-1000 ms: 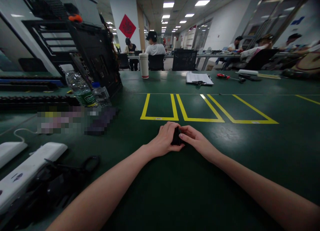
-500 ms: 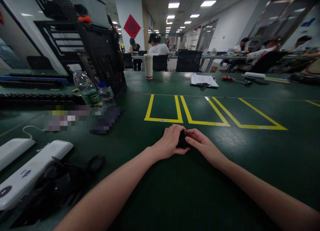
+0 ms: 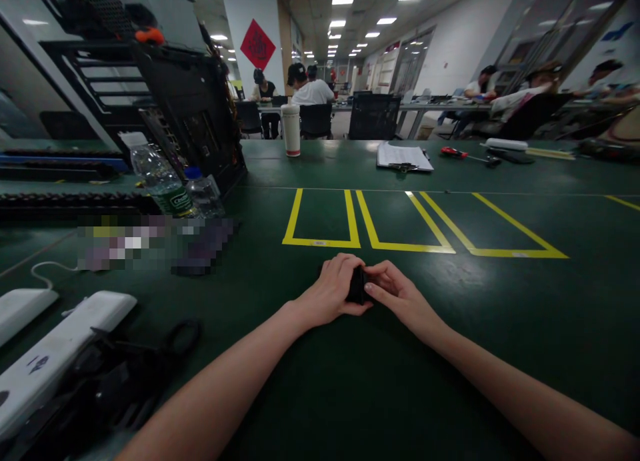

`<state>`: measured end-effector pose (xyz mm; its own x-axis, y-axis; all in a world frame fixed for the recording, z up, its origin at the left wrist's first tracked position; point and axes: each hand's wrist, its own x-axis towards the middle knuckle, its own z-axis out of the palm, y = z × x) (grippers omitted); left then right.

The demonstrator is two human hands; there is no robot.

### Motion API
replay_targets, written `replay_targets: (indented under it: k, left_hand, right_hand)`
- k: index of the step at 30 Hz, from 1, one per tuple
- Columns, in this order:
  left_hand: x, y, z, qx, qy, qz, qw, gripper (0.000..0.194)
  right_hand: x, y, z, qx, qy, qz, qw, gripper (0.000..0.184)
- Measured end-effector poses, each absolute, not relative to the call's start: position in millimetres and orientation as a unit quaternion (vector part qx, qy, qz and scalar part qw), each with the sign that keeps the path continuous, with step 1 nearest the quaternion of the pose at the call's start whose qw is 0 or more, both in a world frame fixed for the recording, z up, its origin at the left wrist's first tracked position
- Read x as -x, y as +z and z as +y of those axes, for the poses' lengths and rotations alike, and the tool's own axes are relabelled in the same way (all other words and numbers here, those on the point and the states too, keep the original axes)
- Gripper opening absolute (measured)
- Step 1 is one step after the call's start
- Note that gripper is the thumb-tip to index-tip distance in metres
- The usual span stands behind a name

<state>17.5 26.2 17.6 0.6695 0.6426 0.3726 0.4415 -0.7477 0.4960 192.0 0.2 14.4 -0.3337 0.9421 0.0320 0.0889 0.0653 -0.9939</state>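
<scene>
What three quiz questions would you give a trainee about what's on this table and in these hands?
1. Which colour is the tape on the table?
a) red
b) yellow
c) blue

2. True or false: the clipboard lies between the white cup and the red-handled screwdriver.

3. Fill in the missing word: the left hand is wrapped around a small, ______ object, with the right hand close beside it.

Key: 1. b; 2. true; 3. black

A small black object [image 3: 356,286], mostly hidden, sits between the left hand [image 3: 334,286] and right hand [image 3: 395,291].
</scene>
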Motion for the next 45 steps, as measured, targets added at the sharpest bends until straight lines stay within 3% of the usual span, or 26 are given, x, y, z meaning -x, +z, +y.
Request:
replay_targets:
  k: [6,20,30,40,45]
  left_hand:
    - [-18.5,16.6,26.0,-0.894,0.269,0.305,0.19,0.052]
    - [-19.5,27.2,25.9,-0.881,0.236,0.323,0.252,0.056]
    - [-18.2,21.5,33.9,-0.864,0.23,0.337,0.295,0.059]
    - [-12.7,26.6,32.2,-0.877,0.25,0.315,0.265,0.059]
    - [-13.4,27.6,31.9,-0.883,0.239,0.312,0.257,0.059]
  right_hand:
    - [-193.3,13.9,-0.1,0.44,0.536,-0.606,0.389,0.027]
    - [-197.1,15.3,3.9,0.405,0.569,-0.605,0.382,0.018]
    - [-195.4,26.3,5.0,0.396,0.603,-0.584,0.373,0.035]
    - [-192.8,22.4,10.8,0.41,0.577,-0.596,0.38,0.011]
    - [-191.2,18.5,9.8,0.41,0.584,-0.583,0.388,0.023]
